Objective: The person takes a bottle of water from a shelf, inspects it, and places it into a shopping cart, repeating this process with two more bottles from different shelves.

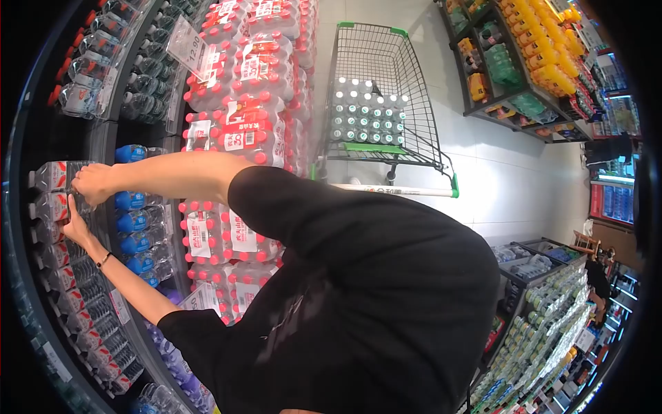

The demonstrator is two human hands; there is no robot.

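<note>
**A:** Head view, item one: the hands?

**B:** Right hand [93, 183], at the end of a bare arm reaching across to the shelf rack [103, 141] on the left. Its fingers are curled together around the upper water bottle [52, 175], which has a clear body and a red-and-white label and sits at the front of its row. Left hand [72, 222], with a thin bracelet [103, 260] at the wrist, just below. Its fingers are stretched out and lie flat against the lower water bottle [49, 206], not closed round it.

**A:** Position of the two bottles?

**B:** Both are on the rack, one row directly beside the other, at the far left edge of the frame.

**A:** Adjoining stock?

**B:** Blue-capped bottles [134, 222] in rows just beside the forearms. Shrink-wrapped packs of red-capped bottles [238, 131] stacked next along, with a price card reading 12.90 [187, 43] above them.

**A:** Remainder?

**B:** Black T-shirt [372, 303] filling the lower middle. Wire shopping cart [386, 96] with green trim on the tiled floor [517, 179], loaded with one pack of green-capped bottles [365, 114]. Shelves of yellow drinks [545, 48] on the far side of the aisle.
</note>
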